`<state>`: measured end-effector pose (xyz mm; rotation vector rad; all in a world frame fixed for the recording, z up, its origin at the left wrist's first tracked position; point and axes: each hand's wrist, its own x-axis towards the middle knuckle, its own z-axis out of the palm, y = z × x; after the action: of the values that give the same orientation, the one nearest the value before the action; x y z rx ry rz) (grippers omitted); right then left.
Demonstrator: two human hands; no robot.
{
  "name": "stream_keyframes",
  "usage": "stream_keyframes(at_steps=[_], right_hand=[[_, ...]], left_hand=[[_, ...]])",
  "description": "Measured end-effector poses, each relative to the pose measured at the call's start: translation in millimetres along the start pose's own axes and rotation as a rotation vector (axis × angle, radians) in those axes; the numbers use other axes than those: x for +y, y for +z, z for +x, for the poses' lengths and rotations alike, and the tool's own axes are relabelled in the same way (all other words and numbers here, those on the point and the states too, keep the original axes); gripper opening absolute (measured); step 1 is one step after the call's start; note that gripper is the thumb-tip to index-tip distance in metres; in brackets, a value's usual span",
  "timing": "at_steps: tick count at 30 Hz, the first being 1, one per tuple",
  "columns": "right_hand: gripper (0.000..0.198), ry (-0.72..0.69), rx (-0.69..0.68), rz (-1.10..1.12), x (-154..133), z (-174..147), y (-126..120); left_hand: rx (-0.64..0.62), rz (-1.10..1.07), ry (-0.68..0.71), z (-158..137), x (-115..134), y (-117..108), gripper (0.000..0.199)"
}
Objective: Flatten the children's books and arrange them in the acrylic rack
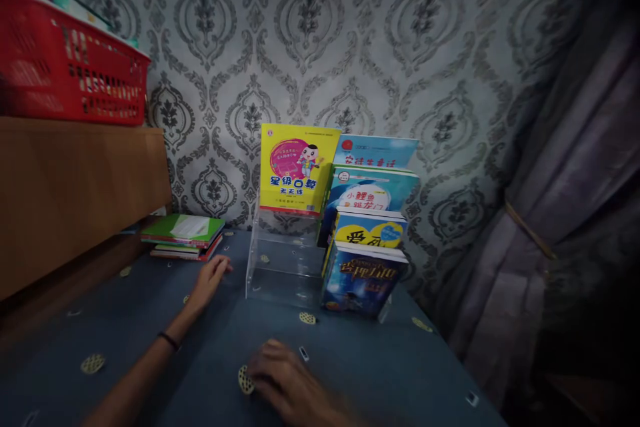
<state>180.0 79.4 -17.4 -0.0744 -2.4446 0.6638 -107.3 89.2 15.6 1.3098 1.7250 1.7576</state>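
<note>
My left hand reaches forward over the table, close to a stack of books with a green one on top. Its fingers are loosely bent and apart, with nothing seen in them. My right hand hovers low over the front of the table, slightly blurred, fingers curved downward and nothing visible in them. Beyond both hands stands a clear acrylic tiered book rack. A yellow workbook leans on its top left tier. Blue and yellow books fill the right side, with a dark blue book in front.
A wooden cabinet stands at the left, bearing a red plastic basket. Patterned wallpaper covers the wall behind. A grey curtain hangs at the right. The table has a dark blue patterned cover.
</note>
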Motion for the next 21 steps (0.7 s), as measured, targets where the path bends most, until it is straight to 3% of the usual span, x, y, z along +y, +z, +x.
stream_keyframes(at_steps=[4,10,17,21], right_hand=[[0.021,0.089,0.001,0.149,-0.3,-2.2,38.1],[0.028,0.365,0.019,0.232,-13.5,12.2,38.6],[0.038,0.383,0.014,0.272,-9.6,10.2,37.5],[0.038,0.343,-0.007,0.283,-13.4,13.0,36.4]], left_hand=[[0.036,0.055,-0.026,-25.8,-18.9,-19.0,0.058],[0.045,0.130,-0.012,-31.3,-30.1,-25.3,0.054],[0.077,0.352,0.068,-32.1,-35.8,-26.9,0.038],[0.161,0.575,0.128,-12.0,-25.2,-40.7,0.024]])
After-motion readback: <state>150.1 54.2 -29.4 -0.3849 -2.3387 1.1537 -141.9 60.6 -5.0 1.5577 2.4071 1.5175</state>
